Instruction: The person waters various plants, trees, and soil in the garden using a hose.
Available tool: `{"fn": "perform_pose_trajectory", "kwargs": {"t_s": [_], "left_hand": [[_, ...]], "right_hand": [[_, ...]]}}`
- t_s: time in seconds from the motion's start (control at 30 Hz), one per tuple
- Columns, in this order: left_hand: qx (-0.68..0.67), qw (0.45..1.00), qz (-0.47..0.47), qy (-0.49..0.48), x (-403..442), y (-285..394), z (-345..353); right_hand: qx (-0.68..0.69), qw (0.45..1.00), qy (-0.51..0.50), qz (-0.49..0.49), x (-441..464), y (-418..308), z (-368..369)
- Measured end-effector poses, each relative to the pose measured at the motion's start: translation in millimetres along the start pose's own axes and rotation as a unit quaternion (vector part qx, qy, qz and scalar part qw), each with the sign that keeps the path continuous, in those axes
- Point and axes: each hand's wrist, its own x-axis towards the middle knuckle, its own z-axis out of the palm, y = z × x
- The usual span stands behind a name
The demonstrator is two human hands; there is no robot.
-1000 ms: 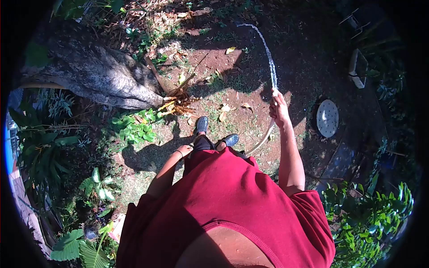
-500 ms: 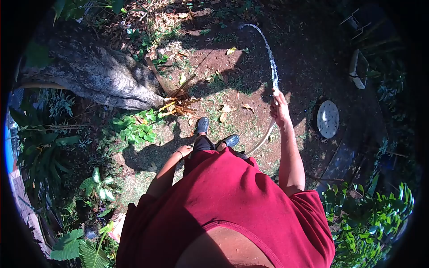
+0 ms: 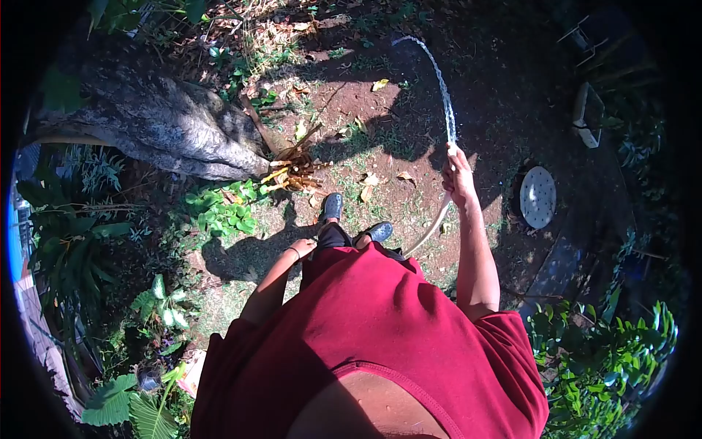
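My right hand (image 3: 459, 177) is wrapped round a pale garden hose (image 3: 431, 233) close to its mouth, out in front of my body. From the mouth a stream of water (image 3: 443, 89) arcs away and curves left over the dark soil (image 3: 497, 80). The hose trails back from my fist and disappears beneath my red shirt (image 3: 365, 307). Down beside my thigh hangs my left hand (image 3: 303, 249), with a dark band at the wrist. Its fingers are too small and partly hidden to read. My dark clogs (image 3: 333, 205) stand on the patchy grass.
A thick tree trunk (image 3: 168, 124) slants in from the left, with cut stems (image 3: 296, 174) at its base. To the right lies a round spotted disc (image 3: 537, 197). A pale frame (image 3: 587, 115) stands farther off. Leafy shrubs (image 3: 607, 366) fill the lower right.
The water's arc has shifted very slightly in shape. Both hands hold nearly the same positions, the right one still round the hose.
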Motion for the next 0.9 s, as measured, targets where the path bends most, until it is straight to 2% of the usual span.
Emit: {"fn": "perform_pose_trajectory", "kwargs": {"t_s": [0.17, 0.23, 0.37, 0.43, 0.63, 0.9], "left_hand": [[0.000, 1.000, 0.002, 0.002, 5.5, -8.7, 6.0], [-0.017, 0.996, 0.055, 0.067, 14.9, -21.2, 17.3], [-0.013, 0.995, 0.066, 0.069, 7.6, -11.1, 11.1], [0.005, 1.000, 0.014, 0.001, 2.2, 0.9, 1.8], [-0.004, 1.000, -0.007, -0.009, 10.9, -4.3, 6.1], [0.009, 1.000, 0.007, -0.005, 10.3, -3.6, 6.0]], "right_hand": [[-0.002, 1.000, -0.001, -0.003, 0.9, 0.6, -2.1], [-0.006, 1.000, 0.002, -0.003, -0.3, -0.7, -1.8], [-0.009, 1.000, -0.002, -0.010, 1.4, -0.4, -3.2], [-0.005, 1.000, -0.003, -0.008, 2.7, -1.5, -3.1], [-0.001, 1.000, -0.010, -0.017, 7.9, -1.5, -5.6], [-0.003, 1.000, -0.010, -0.018, 7.6, -13.7, 3.4]]}}
